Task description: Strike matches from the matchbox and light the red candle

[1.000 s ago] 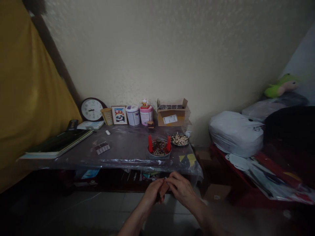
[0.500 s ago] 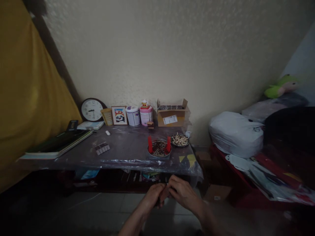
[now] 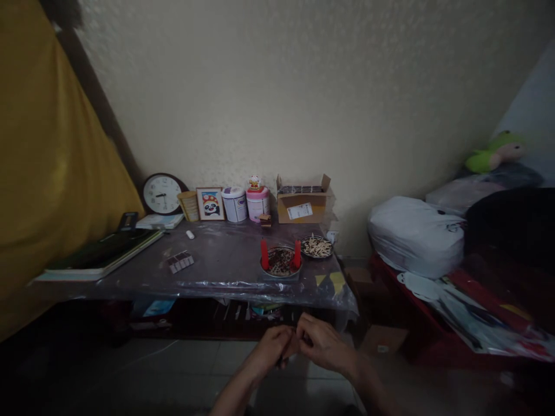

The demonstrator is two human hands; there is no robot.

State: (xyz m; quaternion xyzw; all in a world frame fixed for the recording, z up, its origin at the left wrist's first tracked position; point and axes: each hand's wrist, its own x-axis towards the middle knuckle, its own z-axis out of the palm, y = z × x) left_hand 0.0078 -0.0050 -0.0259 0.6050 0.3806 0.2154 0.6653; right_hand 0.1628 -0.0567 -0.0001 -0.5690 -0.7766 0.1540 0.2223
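In front of the table's near edge, low in the head view, my two hands are together. My left hand (image 3: 274, 345) is closed around a small brown matchbox (image 3: 293, 345), mostly covered by the fingers. Beside it, my right hand (image 3: 319, 341) has its fingers curled in a pinch against the box; what they hold is hidden. Beyond the hands stands a round metal dish (image 3: 281, 271) with dark bits in it and two upright, unlit red candles, one left (image 3: 264, 254), one right (image 3: 297, 254). A plate of loose matches (image 3: 317, 247) sits behind it to the right.
A plastic-covered table (image 3: 217, 248) holds a pack of small boxes (image 3: 180, 262), a clock (image 3: 162, 194), a framed panda picture (image 3: 211, 204), two tins and an open cardboard box (image 3: 302, 207). On the right lies a white plastic bag (image 3: 416, 234); a yellow curtain (image 3: 56, 173) hangs left.
My right hand has shifted slightly and its fingers have curled closer to the left hand. Less of the matchbox shows between the hands. The things on the table stay put.
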